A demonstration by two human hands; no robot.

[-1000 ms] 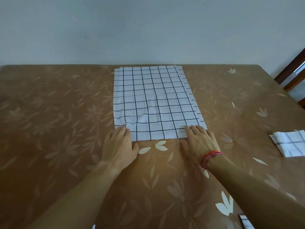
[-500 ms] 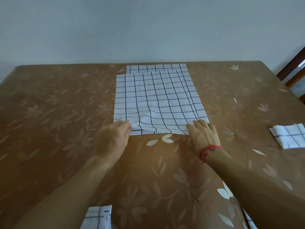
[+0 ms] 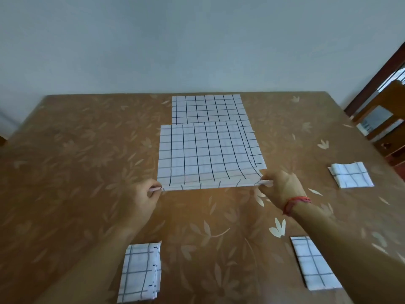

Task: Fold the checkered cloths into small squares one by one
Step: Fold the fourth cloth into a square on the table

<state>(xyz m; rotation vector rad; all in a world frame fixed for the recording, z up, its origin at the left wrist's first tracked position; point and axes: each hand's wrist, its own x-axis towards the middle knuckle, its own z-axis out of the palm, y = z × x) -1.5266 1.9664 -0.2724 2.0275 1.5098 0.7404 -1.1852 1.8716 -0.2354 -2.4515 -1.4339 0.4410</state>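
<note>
A white checkered cloth with black grid lines lies in the middle of the brown table. Its near edge is lifted off the table. My left hand pinches the near left corner and my right hand pinches the near right corner. The upper layer is pulled toward me, so the far part of the lower layer shows uncovered. A red string bracelet sits on my right wrist.
Three folded checkered cloths lie on the table: one at near left, one at near right, one at the right. A wooden chair stands past the far right corner. A pale wall runs behind the table.
Both hands went from resting flat on the near edge to pinching its corners and lifting it. The upper layer slid toward me, baring more of the far part.
</note>
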